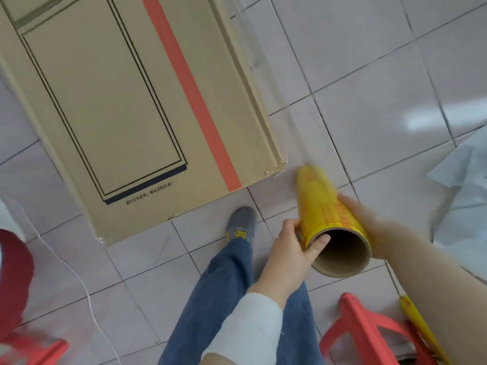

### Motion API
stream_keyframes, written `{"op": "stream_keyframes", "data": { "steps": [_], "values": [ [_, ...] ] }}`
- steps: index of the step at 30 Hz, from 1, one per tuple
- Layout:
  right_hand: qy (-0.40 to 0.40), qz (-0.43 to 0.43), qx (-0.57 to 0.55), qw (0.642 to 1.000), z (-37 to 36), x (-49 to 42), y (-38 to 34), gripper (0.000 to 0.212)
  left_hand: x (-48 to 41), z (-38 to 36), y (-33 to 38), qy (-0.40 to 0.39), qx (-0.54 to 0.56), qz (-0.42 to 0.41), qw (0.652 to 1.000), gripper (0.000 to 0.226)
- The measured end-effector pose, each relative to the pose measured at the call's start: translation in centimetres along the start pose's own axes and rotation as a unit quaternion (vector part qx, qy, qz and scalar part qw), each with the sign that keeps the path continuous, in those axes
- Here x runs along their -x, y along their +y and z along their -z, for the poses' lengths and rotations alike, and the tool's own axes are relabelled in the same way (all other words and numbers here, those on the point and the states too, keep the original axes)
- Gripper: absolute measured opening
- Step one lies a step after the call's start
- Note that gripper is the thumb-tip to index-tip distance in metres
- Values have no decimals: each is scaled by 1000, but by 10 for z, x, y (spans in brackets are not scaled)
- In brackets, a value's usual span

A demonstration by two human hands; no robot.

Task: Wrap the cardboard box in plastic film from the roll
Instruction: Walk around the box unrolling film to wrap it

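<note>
Two hands hold the yellow roll point(320, 206) of film low over the tiled floor point(369, 75), its open cardboard core facing the camera and its far end pointing down toward the near right corner of the box point(118, 101). The left hand point(290, 246) grips the near end: the thumb hooks over the rim into the hollow core, and the fingers curl round the outside, close together. The right hand point(369, 225) cups the roll's right side. One digit lies straight along the yellow wrap, while the rest are hidden behind the roll, so I cannot tell whether they are spread. The roll's far end is blurred.

The box lies flat on the floor at upper left, printed with dark outlines and an orange stripe. A grey shoe point(241, 225) stands just beside its near edge. A red stool point(369, 335) with a second yellow roll point(421, 330) sits at lower right, and a white cord point(66, 259) trails at left.
</note>
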State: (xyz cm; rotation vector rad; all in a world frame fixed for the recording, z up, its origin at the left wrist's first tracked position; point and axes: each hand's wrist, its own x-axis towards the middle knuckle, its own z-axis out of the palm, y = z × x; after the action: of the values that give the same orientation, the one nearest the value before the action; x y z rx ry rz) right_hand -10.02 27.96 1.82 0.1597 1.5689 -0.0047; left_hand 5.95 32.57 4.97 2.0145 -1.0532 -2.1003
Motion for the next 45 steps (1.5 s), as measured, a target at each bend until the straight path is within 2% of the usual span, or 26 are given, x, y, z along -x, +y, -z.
{"op": "stream_keyframes", "data": {
  "steps": [3,6,8,14,17,22,25,29,33,36,41,45],
  "values": [
    [28,-9,54,998,-12,-5,4,58,5,6,-6,-44,-57,35,997,60],
    [41,4,71,997,-20,-12,10,57,3,12,-7,-65,-50,1,997,83],
    [40,7,80,996,-22,-16,13,59,-1,16,-4,-81,-91,-19,992,89],
    [14,-4,54,998,-18,-13,25,67,-4,22,-11,-53,-176,-79,980,75],
    [32,-11,0,999,-6,-12,46,71,1,23,-19,-40,-143,-64,987,74],
    [-10,-11,-69,998,-24,-3,75,53,14,20,-38,-36,-95,-18,995,73],
    [-14,-10,-99,995,-32,-3,79,53,18,30,-44,-79,-100,10,992,75],
    [25,-44,-46,998,-55,1,80,62,23,52,-53,-145,-153,42,977,67],
    [45,-51,-27,997,-82,1,82,56,25,76,-47,-160,-152,3,975,89],
    [24,-54,-64,996,-102,1,88,58,18,91,-41,-176,-203,-47,962,81],
    [-5,-44,-129,991,-125,-15,112,56,27,110,-55,-148,-305,-82,937,74],
    [-22,-35,-202,979,-129,-21,133,57,43,118,-82,-73,-266,-88,957,77]
  ]
}}
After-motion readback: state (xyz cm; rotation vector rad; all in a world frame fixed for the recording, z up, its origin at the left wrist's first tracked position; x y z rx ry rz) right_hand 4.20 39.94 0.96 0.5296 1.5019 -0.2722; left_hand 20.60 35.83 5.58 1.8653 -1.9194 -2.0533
